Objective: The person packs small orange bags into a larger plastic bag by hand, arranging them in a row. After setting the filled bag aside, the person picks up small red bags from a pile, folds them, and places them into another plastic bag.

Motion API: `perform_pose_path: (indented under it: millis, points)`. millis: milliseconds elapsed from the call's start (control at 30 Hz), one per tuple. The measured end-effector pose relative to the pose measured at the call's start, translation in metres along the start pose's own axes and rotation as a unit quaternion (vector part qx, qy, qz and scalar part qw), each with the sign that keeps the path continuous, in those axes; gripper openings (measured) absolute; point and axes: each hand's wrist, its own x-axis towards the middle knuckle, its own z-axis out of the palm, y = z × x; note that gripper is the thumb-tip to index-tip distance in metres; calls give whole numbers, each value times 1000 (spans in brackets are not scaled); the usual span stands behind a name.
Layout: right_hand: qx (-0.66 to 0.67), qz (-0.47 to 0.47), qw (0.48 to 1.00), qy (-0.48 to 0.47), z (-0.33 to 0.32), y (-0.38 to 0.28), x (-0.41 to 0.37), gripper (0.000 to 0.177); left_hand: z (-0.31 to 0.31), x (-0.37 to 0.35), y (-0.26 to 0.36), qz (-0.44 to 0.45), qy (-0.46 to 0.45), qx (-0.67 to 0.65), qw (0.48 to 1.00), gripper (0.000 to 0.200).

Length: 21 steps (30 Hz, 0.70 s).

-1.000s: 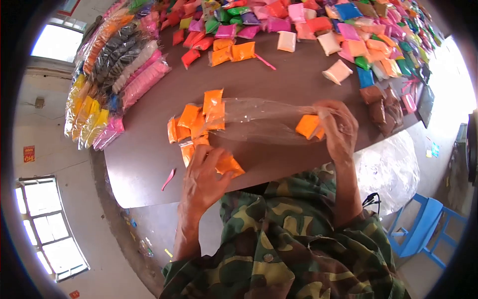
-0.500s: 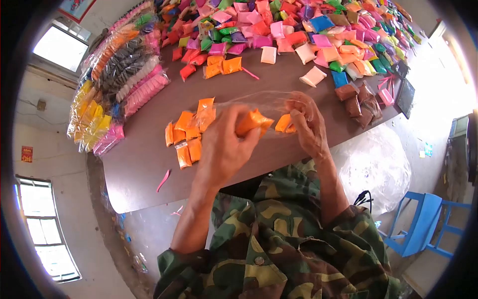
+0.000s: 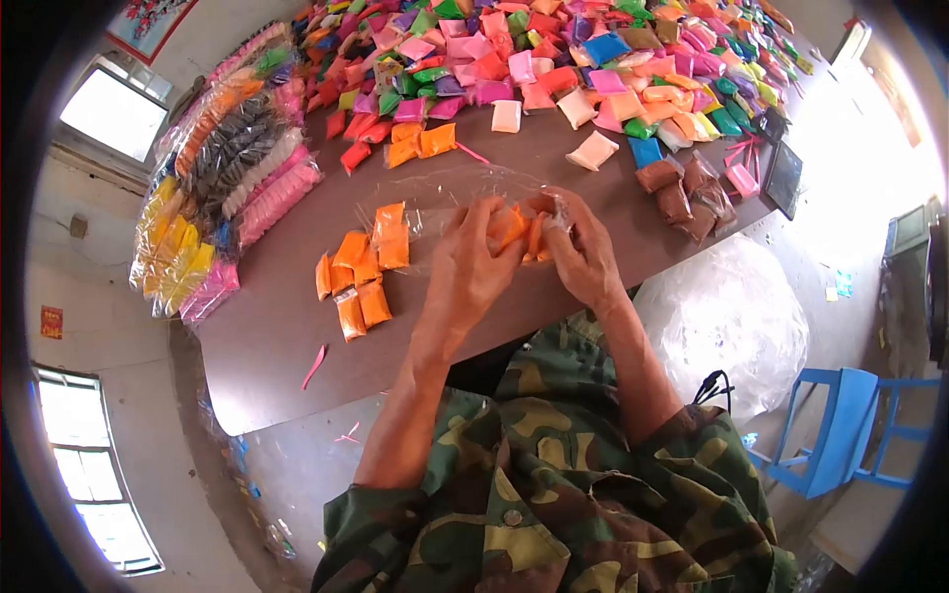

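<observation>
In the head view my left hand [image 3: 473,257] is closed around a small orange packet [image 3: 511,227], partly hidden by the fingers. My right hand [image 3: 585,255] grips a long clear plastic bag [image 3: 425,225] near its end. More orange shows inside the bag beside the right fingers. The bag's thin film stretches leftward behind my left hand. To the left on the table lie several orange packets [image 3: 348,249], grouped closely, with one pair [image 3: 391,237] nearest the bag. The fingertips of both hands almost meet.
A heap of colourful packets [image 3: 514,69] covers the far side of the brown table [image 3: 267,346]. Filled clear bags [image 3: 237,148] line the left edge. Brown packets [image 3: 697,203] lie at right. A pink tie strip [image 3: 313,368] lies near the front edge. A blue stool [image 3: 840,435] stands right.
My left hand has moved the orange packet to the right, up against my right hand at the bag. The view has shifted slightly.
</observation>
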Motion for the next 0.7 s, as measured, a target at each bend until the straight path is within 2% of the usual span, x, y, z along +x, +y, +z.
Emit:
perform_pose_path:
  millis: [67,167,233,267,333,467,533,567,700]
  points:
    - [13,-6,1000,7,2,3,1,33,-7,-3,3,-8,-17,-49,999,51]
    - [6,-15,1000,15,5,6,3,32,-14,-1,15,-48,-34,-38,998,47]
    - [0,-10,1000,3,4,5,3,31,-9,-3,12,-37,-14,15,999,44]
    - [-25,-24,999,5,3,7,3,31,-7,-4,10,-33,-2,42,999,42]
    - [-73,-56,996,6,3,7,7,32,-3,-2,6,-53,-21,9,998,43]
    - [13,32,999,-14,4,-7,2,34,-15,3,11,-88,-76,-56,992,45]
    - [83,53,995,-17,8,-15,0,36,-10,3,3,-15,-59,-90,994,49]
    - [59,45,997,-18,8,-12,1,36,-8,3,1,22,-51,-107,993,51]
    - [-45,5,999,-7,4,4,6,36,-12,0,-1,9,-50,-135,990,55]
